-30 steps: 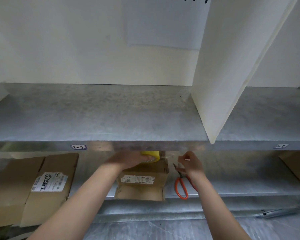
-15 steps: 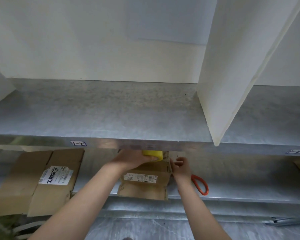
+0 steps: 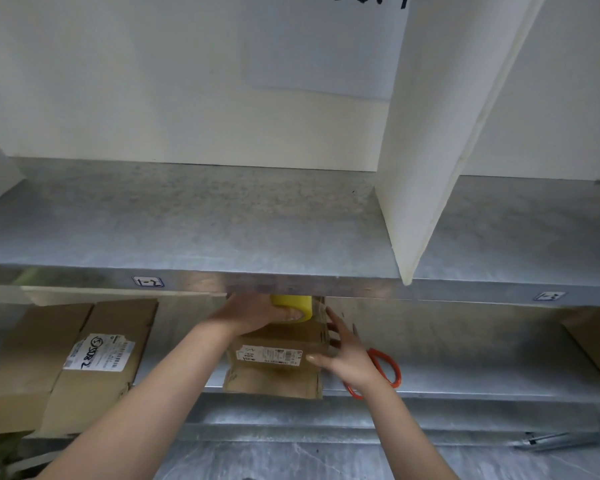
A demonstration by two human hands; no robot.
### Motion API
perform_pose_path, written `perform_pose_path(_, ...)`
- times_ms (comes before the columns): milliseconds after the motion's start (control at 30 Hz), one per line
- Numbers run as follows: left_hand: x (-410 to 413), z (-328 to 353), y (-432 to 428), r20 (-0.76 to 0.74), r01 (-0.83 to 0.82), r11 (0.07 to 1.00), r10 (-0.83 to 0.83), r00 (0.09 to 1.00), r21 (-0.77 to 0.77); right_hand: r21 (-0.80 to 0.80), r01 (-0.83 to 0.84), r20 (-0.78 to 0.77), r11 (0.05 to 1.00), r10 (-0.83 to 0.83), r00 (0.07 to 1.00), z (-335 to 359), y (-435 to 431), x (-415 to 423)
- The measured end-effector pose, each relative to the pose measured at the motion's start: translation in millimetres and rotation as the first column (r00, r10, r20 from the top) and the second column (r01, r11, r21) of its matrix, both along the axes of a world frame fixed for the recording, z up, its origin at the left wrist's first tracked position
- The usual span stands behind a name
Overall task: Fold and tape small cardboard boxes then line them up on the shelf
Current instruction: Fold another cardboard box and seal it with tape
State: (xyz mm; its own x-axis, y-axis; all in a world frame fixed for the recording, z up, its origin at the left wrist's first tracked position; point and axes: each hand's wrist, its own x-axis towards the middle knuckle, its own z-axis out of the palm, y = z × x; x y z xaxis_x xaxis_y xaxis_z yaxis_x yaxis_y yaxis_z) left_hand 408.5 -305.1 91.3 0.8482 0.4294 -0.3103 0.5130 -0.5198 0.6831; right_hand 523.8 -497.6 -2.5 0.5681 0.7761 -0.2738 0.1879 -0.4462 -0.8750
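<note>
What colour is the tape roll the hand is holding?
Yellow. The head view shows the tape roll gripped by the left hand.

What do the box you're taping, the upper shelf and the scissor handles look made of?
The box looks like brown cardboard, matte, with creased flaps and a paper label. The shelf is sheet metal, likely galvanised steel, given its mottled grey sheen. The scissors have smooth orange handles, probably plastic.
</note>
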Motion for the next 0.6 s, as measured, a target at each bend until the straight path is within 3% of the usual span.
perform_pose_path(200,-14.8,18.2,-2.1,-0.010,-0.039,0.999,0.039,0.999,-0.020,0.025,0.093,0.166,0.995,-0.096,0.981,7.1,16.2,-4.9)
perform_pose_path(400,-36.3,13.1,-1.2,0.188,-0.134,0.988,0.146,0.971,-0.075,0.114,0.100,0.041,0.988,-0.105,0.994,2.3,29.2,-7.2)
perform_pose_path(600,-37.5,13.9,-0.6,0.161,-0.189,0.980,0.197,0.967,-0.062,0.076,0.031,-0.036,0.997,-0.028,0.999,1.6,36.2,1.2)
